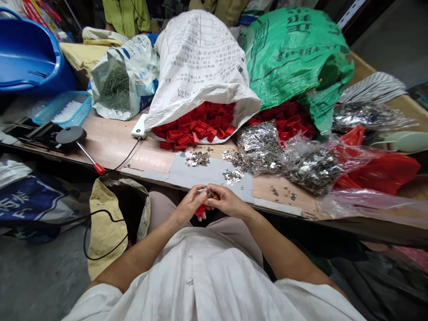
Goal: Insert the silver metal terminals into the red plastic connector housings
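My left hand and my right hand meet just below the table's front edge, above my lap. Both are closed round a small red plastic piece, whose lower end sticks out beneath the fingers. A tiny metal or yellowish part shows between the fingertips, too small to name. Straight ahead on the table lie small heaps of loose silver metal clips. Behind them a white woven sack spills several red plastic pieces.
A green sack with more red pieces, clear bags of metal clips and a red bag crowd the right. A phone with its cable, a red-handled tool, a blue basket and tub sit left. An open sack stands beside my left knee.
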The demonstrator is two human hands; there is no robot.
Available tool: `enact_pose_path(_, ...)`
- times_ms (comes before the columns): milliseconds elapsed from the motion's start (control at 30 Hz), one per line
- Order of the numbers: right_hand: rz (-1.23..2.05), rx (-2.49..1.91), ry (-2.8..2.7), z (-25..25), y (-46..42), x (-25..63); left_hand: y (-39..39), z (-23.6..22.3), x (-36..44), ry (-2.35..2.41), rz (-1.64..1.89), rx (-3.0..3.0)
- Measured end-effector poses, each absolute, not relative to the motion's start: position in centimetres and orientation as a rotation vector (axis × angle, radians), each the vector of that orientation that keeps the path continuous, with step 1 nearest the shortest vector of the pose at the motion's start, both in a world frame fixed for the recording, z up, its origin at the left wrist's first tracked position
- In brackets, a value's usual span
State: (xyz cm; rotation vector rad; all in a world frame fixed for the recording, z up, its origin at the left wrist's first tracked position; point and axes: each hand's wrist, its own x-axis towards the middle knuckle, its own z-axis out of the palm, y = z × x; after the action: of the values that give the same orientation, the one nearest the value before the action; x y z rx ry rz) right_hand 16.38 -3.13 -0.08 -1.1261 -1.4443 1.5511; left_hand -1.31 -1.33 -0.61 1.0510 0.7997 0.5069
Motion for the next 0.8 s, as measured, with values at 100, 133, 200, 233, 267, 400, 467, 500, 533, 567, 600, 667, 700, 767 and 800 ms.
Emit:
enact_pose_path(100,1.531,-1.129,-1.539,-0.7,-2.8,16.0,-1.2,-0.5,-0.9,0.785,0.418,1.048)
enact_pose_path(133,1.536,-1.114,-1.550,-0.9,-2.7,15.9,-1.2,-0.5,-0.9,0.788,0.413,1.049)
enact_pose_path(200,1.558,-1.074,-1.552,-1.4,-2.4,15.9,-1.3,-0.7,-0.7,0.805,0.419,1.055)
enact_pose_path(233,1.562,-1.061,-1.552,-1.5,-2.3,15.9,-1.3,-0.8,-0.6,0.820,0.429,1.056)
enact_pose_path(267,1.553,-1.061,-1.553,-1.7,-2.2,15.9,-1.3,-0.9,-0.5,0.836,0.447,1.052)
enact_pose_path(400,1.413,-1.172,-1.561,-1.2,-1.7,16.0,-0.9,-0.7,-0.2,0.831,0.528,0.946)
enact_pose_path(467,1.248,-1.294,-1.578,-0.4,-1.7,16.3,-0.6,-0.2,-0.1,0.795,0.605,0.842)
enact_pose_path(500,1.135,-1.368,-1.594,0.0,-1.8,16.4,-0.4,0.1,-0.1,0.779,0.655,0.786)
enact_pose_path(533,1.031,-1.425,-1.612,0.3,-1.9,16.6,-0.2,0.5,-0.1,0.769,0.709,0.735)
enact_pose_path(567,0.955,-1.458,-1.649,0.6,-2.1,16.7,0.0,0.7,0.0,0.764,0.752,0.685)
enact_pose_path(600,0.896,-1.483,-1.688,0.8,-2.3,16.7,0.1,1.0,0.0,0.765,0.778,0.633)
enact_pose_path(667,0.804,-1.511,-1.771,1.0,-2.9,16.6,0.4,1.3,0.2,0.770,0.796,0.557)
enact_pose_path(700,0.758,-1.523,-1.803,1.0,-3.1,16.4,0.4,1.4,0.3,0.776,0.800,0.535)
enact_pose_path(767,0.679,-1.544,-1.849,1.0,-3.5,16.1,0.3,1.4,0.5,0.799,0.818,0.519)
enact_pose_path(800,0.657,-1.555,-1.866,1.0,-3.6,15.9,0.2,1.3,0.6,0.813,0.828,0.520)
